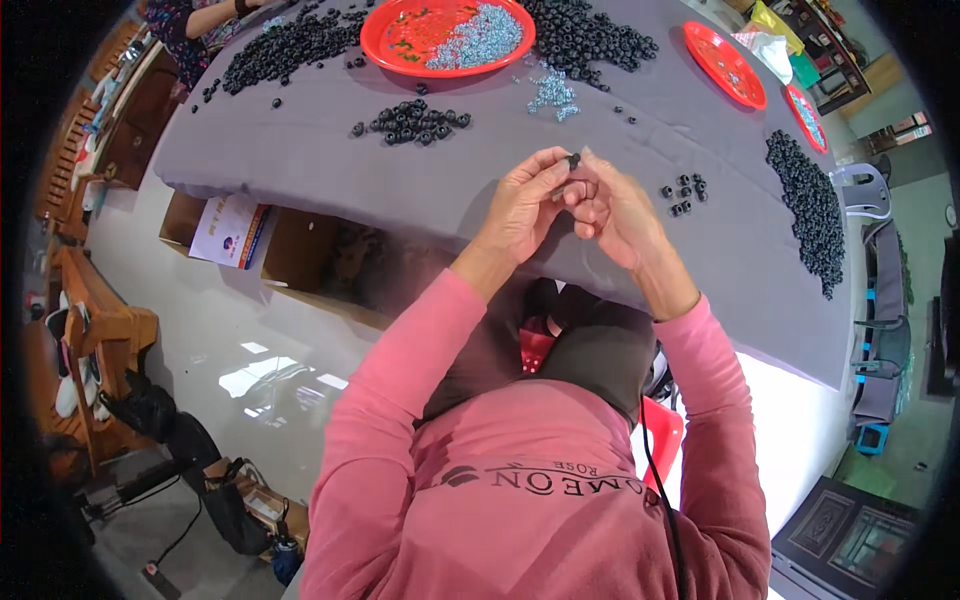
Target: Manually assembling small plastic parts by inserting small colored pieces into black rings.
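My left hand (524, 205) and my right hand (622, 215) meet above the near edge of the grey-covered table. Both are closed, with the fingertips pinched together around a small black round part (573, 160) that looks like a bead or knob. Finer detail of it is too small to make out. To the right of my right hand lies a handful of similar black parts (684, 190). Farther off, left of my hands, is a larger cluster of black parts (415, 122). Small pale-blue clear pieces (553, 92) form a loose heap beyond my fingers.
A red round tray (385, 50) holds more pale-blue pieces. Big black piles (290, 50) flank it, and another pile (810, 210) runs along the right. Two smaller red trays (725, 66) stand at the far right. Another person's arm (212, 18) reaches in at the far left.
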A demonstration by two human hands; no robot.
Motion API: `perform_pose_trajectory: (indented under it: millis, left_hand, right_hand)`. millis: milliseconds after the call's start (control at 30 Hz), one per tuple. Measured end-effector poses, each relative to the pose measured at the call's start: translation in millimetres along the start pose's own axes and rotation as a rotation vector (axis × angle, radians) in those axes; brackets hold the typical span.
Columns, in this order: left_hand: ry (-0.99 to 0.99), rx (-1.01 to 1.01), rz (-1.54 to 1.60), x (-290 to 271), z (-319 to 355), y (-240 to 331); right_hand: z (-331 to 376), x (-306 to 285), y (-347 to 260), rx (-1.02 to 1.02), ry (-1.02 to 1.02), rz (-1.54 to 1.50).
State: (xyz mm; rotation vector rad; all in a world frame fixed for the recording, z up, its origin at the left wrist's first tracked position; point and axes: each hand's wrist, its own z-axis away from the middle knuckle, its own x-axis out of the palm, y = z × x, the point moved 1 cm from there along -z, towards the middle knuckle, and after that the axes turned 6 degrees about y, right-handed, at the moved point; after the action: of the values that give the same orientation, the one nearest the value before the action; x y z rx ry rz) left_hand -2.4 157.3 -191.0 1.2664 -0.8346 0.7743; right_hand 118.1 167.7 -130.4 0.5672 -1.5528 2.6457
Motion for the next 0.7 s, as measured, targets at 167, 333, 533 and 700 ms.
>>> perform_pose_trajectory:
  millis: [167, 333, 533, 700]
  left_hand:
    - [0.003, 0.11, -0.13, 3.0, -1.2, -5.2]
    - [-0.055, 0.274, -0.401, 1.2, -2.3, -5.9]
    - [0.066, 0.365, -0.328, 6.1, -3.5, -21.7]
    - [0.107, 0.403, -0.46, 11.2, -1.3, -15.6]
  right_hand:
    - [-3.0, -0.7, 3.2, -0.012, 0.024, -0.107]
    - [-11.3, -17.1, 12.8, -0.001, -0.008, -0.209]
    - [-17.6, -17.5, 20.8, -0.086, 0.08, -0.284]
    - [-24.2, -13.5, 21.6, -0.031, -0.01, -0.37]
